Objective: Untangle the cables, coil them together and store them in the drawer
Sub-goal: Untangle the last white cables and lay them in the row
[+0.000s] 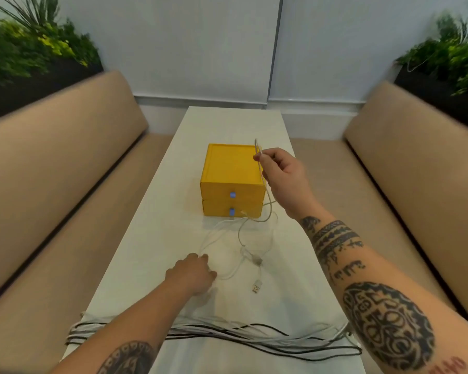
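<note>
A white cable [265,233] lies in loose loops on the white table [152,201], with its USB plug [257,286] pointing toward me. My right hand [281,174] is raised over the yellow drawer box [231,182] and pinches one end of this cable, which hangs down past the box's right side. My left hand [193,273] rests palm down on the table, fingers on a loop of the same cable. A bundle of black and white cables [227,332] stretches across the near table edge under my forearms. Both drawers look closed.
Tan upholstered benches [60,184] run along both sides of the narrow table. Planters with green foliage [30,49] sit behind each bench back. A white wall closes the far end.
</note>
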A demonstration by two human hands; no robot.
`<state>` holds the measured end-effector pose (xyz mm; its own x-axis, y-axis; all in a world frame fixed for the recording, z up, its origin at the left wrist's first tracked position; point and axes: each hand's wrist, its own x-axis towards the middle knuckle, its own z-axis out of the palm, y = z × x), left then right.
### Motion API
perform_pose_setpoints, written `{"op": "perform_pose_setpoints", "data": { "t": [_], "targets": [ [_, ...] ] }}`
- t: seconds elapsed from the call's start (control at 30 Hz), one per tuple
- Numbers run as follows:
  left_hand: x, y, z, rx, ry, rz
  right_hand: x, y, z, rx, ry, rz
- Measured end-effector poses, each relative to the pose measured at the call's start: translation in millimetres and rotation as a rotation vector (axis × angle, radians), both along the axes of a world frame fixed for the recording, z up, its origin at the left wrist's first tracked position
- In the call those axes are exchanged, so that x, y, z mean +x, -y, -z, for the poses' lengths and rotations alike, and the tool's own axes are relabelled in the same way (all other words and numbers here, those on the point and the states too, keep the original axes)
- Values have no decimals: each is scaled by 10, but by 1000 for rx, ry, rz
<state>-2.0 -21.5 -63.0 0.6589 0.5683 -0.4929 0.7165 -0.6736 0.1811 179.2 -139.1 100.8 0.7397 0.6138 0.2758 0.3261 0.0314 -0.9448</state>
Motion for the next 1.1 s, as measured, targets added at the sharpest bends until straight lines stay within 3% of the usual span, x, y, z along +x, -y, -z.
{"op": "perform_pose_setpoints", "data": {
  "t": [0.23, 0.37, 0.63, 0.77, 0.83, 1.1],
  "targets": [
    [410, 201, -1327, -288, 994, -288, -74, 169, -351, 73, 132, -43],
    [617, 351, -1879, -379, 1301, -279, -77, 223, -496, 60, 207, -118],
    [780, 319, -2247, -378, 1347, -64, -17, 457, -670, -11, 261, -173],
    [728, 269, -2245, -661, 1410, -31, 66, 594, -725, -122, 340, -121],
    [679, 216, -2258, -687, 1409, -60, 126, 667, -710, -222, 394, -126],
    [394, -118, -2324, -488, 1373, -197, 570, 1027, -201, -371, 314, -11]
  ]
}}
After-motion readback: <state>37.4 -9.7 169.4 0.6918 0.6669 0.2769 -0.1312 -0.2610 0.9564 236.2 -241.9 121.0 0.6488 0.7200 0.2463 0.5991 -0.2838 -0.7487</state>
